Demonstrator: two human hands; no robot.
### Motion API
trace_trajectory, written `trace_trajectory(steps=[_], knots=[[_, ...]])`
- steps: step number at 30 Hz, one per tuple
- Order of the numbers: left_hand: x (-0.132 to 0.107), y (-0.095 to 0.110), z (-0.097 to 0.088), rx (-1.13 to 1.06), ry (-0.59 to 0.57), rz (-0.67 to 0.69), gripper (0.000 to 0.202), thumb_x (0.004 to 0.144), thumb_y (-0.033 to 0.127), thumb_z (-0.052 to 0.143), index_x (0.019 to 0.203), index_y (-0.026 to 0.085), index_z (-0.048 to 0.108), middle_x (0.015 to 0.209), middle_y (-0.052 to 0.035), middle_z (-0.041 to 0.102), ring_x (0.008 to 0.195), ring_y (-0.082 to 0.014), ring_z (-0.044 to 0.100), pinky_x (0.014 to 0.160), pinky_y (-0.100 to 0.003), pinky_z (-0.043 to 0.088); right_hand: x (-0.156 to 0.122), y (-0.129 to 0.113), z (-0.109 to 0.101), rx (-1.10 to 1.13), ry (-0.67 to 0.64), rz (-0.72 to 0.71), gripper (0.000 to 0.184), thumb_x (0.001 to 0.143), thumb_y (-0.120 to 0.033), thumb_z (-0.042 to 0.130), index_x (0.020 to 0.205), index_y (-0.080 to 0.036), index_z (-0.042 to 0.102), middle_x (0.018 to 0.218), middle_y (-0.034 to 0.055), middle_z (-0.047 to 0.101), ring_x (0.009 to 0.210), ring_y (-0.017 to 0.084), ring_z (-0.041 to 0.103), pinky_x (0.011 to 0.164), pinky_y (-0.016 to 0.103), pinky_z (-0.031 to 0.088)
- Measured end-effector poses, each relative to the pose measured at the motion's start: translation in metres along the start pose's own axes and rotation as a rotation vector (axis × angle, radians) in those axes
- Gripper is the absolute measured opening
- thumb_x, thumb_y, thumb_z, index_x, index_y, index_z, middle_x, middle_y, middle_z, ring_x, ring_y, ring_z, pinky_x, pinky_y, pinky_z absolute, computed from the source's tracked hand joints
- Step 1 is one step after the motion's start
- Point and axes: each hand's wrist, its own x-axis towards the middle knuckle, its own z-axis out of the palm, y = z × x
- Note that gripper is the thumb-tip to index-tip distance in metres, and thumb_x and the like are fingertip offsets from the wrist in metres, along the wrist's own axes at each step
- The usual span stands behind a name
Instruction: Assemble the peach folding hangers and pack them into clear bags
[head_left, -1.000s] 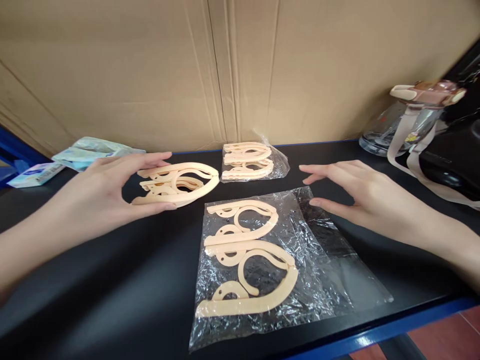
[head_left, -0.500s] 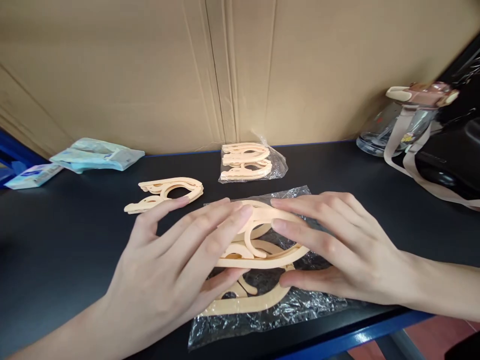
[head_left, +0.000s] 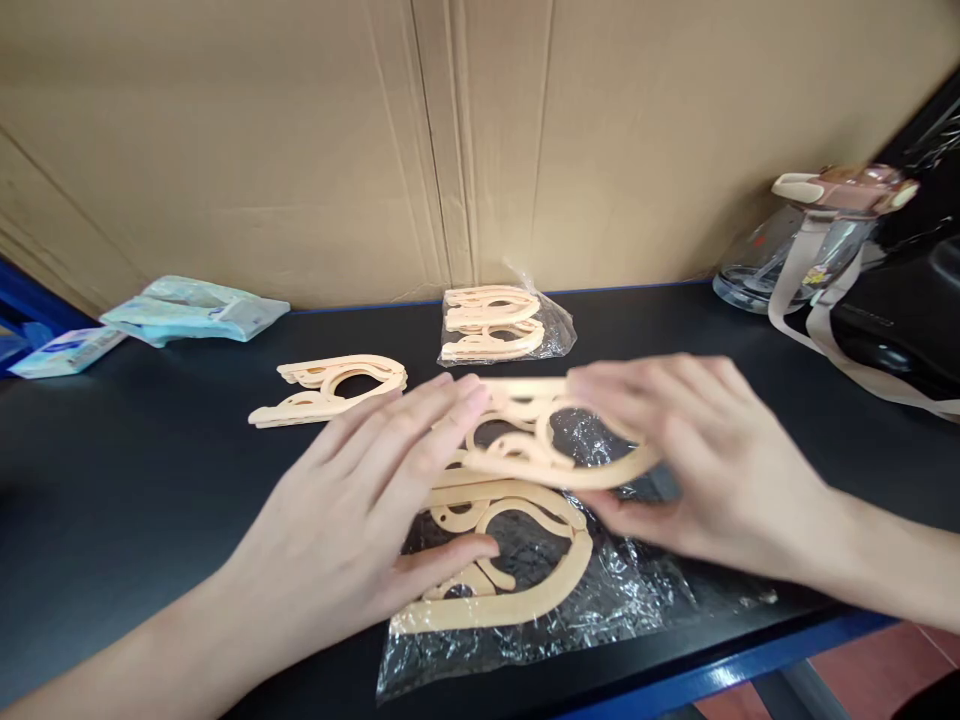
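Observation:
My right hand (head_left: 701, 470) grips a peach plastic folding hanger (head_left: 551, 430) and holds it raised a little above a clear plastic bag (head_left: 622, 600) on the black table. My left hand (head_left: 360, 520) has its fingers stretched out against the hanger's left end, thumb resting on a second hanger (head_left: 510, 575) that lies flat on the bag. Another loose hanger (head_left: 330, 385) lies on the table to the left. A sealed bag of folded hangers (head_left: 495, 325) sits at the back by the cardboard.
A cardboard wall (head_left: 480, 140) stands behind the table. Light blue packets (head_left: 195, 308) lie at the back left. A clear water bottle with a strap (head_left: 810, 240) and a black bag (head_left: 900, 320) are at the right. The table's blue front edge (head_left: 750, 665) runs close to me.
My left hand set a hanger down on the table at the left. Both hands then came to the bag, and my right hand lifted one hanger off it and moved it rightward.

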Motion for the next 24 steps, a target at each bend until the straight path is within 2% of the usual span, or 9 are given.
trace_trajectory(steps=[2,4,5,7,9,15,17,20,24], knots=[[-0.004,-0.010,-0.003,0.009,-0.031,-0.058,0.063,0.098,0.048,0.051,0.145,0.009,0.039,0.138,-0.0162,0.059,0.124,-0.0295,0.057,0.102,-0.039,0.044,0.000,0.024,-0.007,0.079,-0.052,0.214,0.063,0.081,-0.035,0.068,0.137,-0.019,0.043,0.122,0.0123,0.066,0.101,0.029,0.063,0.084,0.045,0.048],[-0.008,-0.022,-0.005,0.039,-0.038,-0.092,0.035,0.099,0.034,0.050,0.129,0.017,0.055,0.120,-0.0072,0.070,0.108,-0.0248,0.067,0.093,-0.036,0.050,-0.003,0.051,-0.018,0.148,-0.089,0.362,0.065,0.081,-0.041,0.068,0.138,-0.021,0.044,0.120,0.0105,0.065,0.106,0.029,0.062,0.090,0.044,0.048],[-0.011,-0.028,-0.006,0.049,-0.047,-0.102,0.026,0.099,0.029,0.048,0.120,0.020,0.060,0.111,-0.0035,0.074,0.099,-0.0233,0.070,0.087,-0.035,0.053,-0.004,0.063,-0.024,0.168,-0.163,0.409,0.062,0.084,-0.041,0.065,0.140,-0.024,0.043,0.123,0.0092,0.064,0.109,0.027,0.062,0.090,0.041,0.049],[-0.015,-0.039,-0.008,0.047,-0.089,-0.097,0.025,0.098,0.023,0.042,0.107,0.022,0.065,0.103,-0.0003,0.076,0.091,-0.0225,0.073,0.077,-0.036,0.057,-0.009,0.082,-0.035,0.204,-0.249,0.431,0.063,0.080,-0.046,0.067,0.137,-0.026,0.047,0.121,0.0067,0.065,0.105,0.024,0.064,0.084,0.036,0.051],[-0.017,-0.047,-0.008,0.034,-0.144,-0.076,0.032,0.095,0.018,0.037,0.100,0.023,0.069,0.104,0.0003,0.077,0.091,-0.0229,0.074,0.074,-0.036,0.059,-0.014,0.093,-0.043,0.212,-0.337,0.469,0.058,0.081,-0.045,0.066,0.134,-0.030,0.049,0.122,0.0038,0.066,0.104,0.022,0.066,0.079,0.032,0.052],[-0.017,-0.048,-0.006,-0.011,-0.269,-0.113,0.049,0.088,0.008,0.030,0.108,0.025,0.072,0.114,0.0033,0.075,0.100,-0.0205,0.072,0.083,-0.039,0.060,-0.021,0.092,-0.046,0.332,-0.537,0.507,0.054,0.079,-0.037,0.066,0.131,-0.034,0.054,0.133,0.0017,0.063,0.107,0.021,0.066,0.082,0.032,0.052],[-0.016,-0.046,-0.006,-0.029,-0.283,-0.109,0.051,0.087,0.007,0.030,0.108,0.026,0.073,0.116,0.0048,0.074,0.102,-0.0203,0.072,0.084,-0.038,0.060,-0.021,0.090,-0.043,0.305,-0.563,0.496,0.055,0.077,-0.037,0.068,0.131,-0.032,0.056,0.131,0.0037,0.064,0.103,0.022,0.067,0.081,0.033,0.053],[-0.015,-0.046,-0.005,-0.062,-0.296,-0.100,0.052,0.086,0.007,0.031,0.108,0.026,0.074,0.115,0.0053,0.074,0.103,-0.0195,0.071,0.087,-0.036,0.059,-0.021,0.088,-0.038,0.248,-0.620,0.492,0.055,0.076,-0.036,0.067,0.130,-0.031,0.056,0.125,0.0049,0.068,0.090,0.023,0.070,0.071,0.032,0.054],[-0.016,-0.048,-0.003,-0.088,-0.344,-0.116,0.055,0.086,0.009,0.029,0.109,0.028,0.075,0.117,0.0051,0.073,0.106,-0.0189,0.070,0.091,-0.033,0.056,-0.015,0.081,-0.031,0.217,-0.684,0.411,0.058,0.074,-0.035,0.068,0.129,-0.034,0.053,0.119,0.0007,0.069,0.088,0.023,0.070,0.067,0.030,0.054]])
